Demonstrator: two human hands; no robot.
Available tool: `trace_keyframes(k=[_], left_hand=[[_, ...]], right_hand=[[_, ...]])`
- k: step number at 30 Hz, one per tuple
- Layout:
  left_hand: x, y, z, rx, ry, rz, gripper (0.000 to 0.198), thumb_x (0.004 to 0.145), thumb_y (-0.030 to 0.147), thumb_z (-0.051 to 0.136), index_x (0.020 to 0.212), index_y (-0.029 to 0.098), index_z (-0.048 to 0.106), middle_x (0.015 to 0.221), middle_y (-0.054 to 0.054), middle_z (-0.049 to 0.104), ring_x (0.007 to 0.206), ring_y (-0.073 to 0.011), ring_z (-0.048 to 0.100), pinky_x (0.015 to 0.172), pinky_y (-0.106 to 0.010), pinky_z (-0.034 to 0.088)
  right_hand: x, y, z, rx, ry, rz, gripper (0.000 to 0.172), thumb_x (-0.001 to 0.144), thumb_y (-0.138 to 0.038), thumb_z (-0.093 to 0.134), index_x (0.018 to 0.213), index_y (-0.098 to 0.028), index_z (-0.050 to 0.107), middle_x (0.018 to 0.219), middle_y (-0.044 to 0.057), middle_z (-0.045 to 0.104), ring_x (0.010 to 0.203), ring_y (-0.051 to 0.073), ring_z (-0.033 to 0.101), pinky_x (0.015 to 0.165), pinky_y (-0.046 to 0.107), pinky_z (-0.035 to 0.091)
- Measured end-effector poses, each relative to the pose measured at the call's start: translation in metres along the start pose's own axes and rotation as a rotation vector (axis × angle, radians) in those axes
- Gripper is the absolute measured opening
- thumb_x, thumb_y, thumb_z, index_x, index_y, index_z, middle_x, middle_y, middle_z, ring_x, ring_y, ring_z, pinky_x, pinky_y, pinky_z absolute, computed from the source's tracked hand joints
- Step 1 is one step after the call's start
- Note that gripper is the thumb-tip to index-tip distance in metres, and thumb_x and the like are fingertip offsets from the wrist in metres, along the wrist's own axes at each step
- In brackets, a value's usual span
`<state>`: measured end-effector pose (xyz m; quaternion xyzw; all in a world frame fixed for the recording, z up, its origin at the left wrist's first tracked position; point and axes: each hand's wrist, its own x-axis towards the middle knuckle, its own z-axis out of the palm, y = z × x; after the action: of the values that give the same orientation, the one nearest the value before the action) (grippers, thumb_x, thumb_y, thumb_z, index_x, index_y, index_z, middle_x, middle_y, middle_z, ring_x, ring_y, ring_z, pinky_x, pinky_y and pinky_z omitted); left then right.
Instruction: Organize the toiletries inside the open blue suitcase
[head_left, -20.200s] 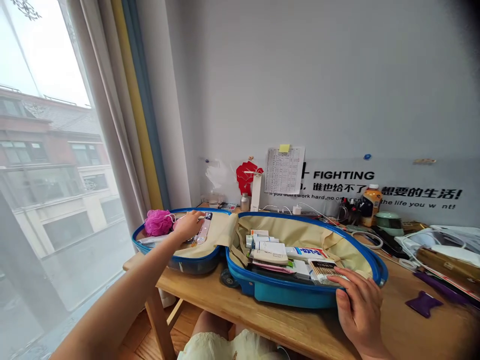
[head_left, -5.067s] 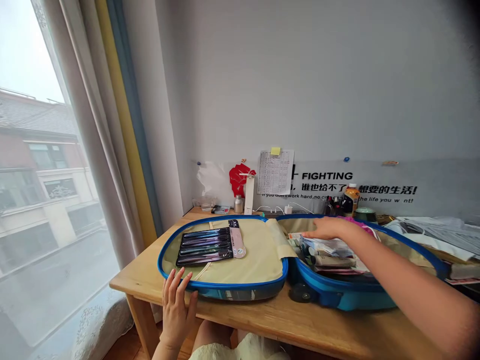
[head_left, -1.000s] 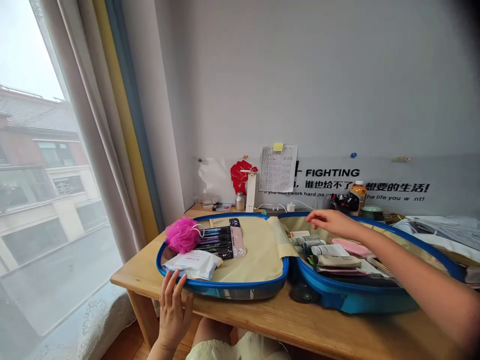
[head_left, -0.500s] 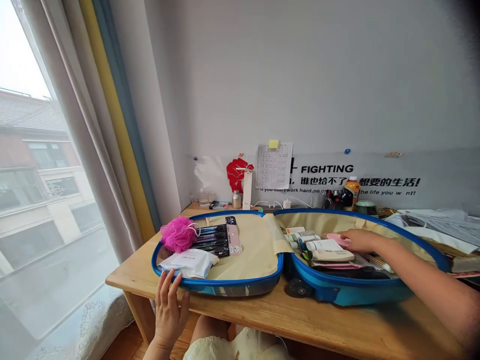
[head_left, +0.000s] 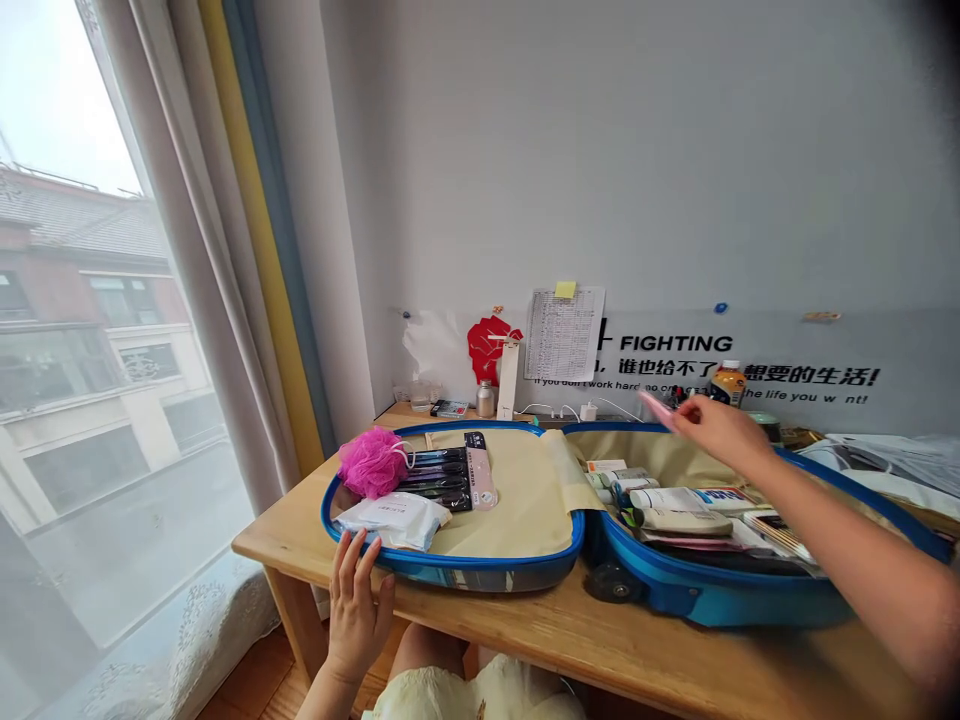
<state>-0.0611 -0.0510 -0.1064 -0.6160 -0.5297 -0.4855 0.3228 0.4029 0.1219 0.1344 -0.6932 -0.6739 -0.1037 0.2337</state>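
Note:
An opened blue suitcase [head_left: 517, 562] lies on the desk, both halves facing up. My right hand [head_left: 716, 432] pinches a small flat pink item [head_left: 657, 411] above the right half; its exact kind does not show. Fingers outstretched, my left hand [head_left: 360, 605] touches the front rim of the left half. Inside that half are a pink bath puff [head_left: 373, 463], a pack of toothbrushes [head_left: 442, 478] and a white soft pack [head_left: 397, 521]. Several tubes lie in the right half, among them a toothpaste tube [head_left: 679, 499], near a bundle of thin sticks [head_left: 780, 533].
The wooden desk [head_left: 292, 530] stands against a wall with a window and curtains at the left. Behind the suitcase are a metallic bottle [head_left: 485, 400], a white upright stand [head_left: 508, 382], a charger [head_left: 588, 411] and an orange-labelled bottle [head_left: 727, 384]. Papers lie at the right.
My right hand has lifted the pink item up out of the suitcase's right half. My left hand stays at the rim. The view has turned slightly left.

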Motion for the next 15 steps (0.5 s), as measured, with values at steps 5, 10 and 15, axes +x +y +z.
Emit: trace_keyframes(k=[5,10,15], left_hand=[[0.002,0.000,-0.001,0.003,0.000,0.021,0.056,0.093,0.017,0.046,0.146,0.021,0.030,0.149,-0.013,0.036,0.147,-0.0249,0.020,0.119,-0.047,0.023],[0.001,0.001,-0.001,0.014,-0.002,0.017,0.055,0.093,0.017,0.045,0.145,0.022,0.030,0.148,-0.013,0.037,0.146,-0.0262,0.020,0.117,-0.049,0.026],[-0.002,0.001,0.001,0.023,-0.013,-0.011,0.054,0.093,0.018,0.045,0.145,0.024,0.031,0.148,-0.012,0.038,0.146,-0.0272,0.022,0.116,-0.051,0.028]], right_hand=[[-0.018,-0.118,0.017,0.097,-0.086,-0.379,0.019,0.089,-0.034,0.047,0.094,-0.021,0.060,0.092,0.005,0.067,0.072,0.014,0.060,0.060,0.025,0.039],[-0.052,-0.225,0.062,0.098,-0.218,-0.804,0.019,0.091,-0.029,0.053,0.101,-0.016,0.062,0.103,0.005,0.064,0.087,0.014,0.061,0.078,0.031,0.049],[-0.073,-0.280,0.106,0.115,-0.308,-1.048,0.028,0.091,-0.037,0.056,0.108,-0.015,0.061,0.108,0.005,0.063,0.096,0.016,0.061,0.084,0.037,0.053]])
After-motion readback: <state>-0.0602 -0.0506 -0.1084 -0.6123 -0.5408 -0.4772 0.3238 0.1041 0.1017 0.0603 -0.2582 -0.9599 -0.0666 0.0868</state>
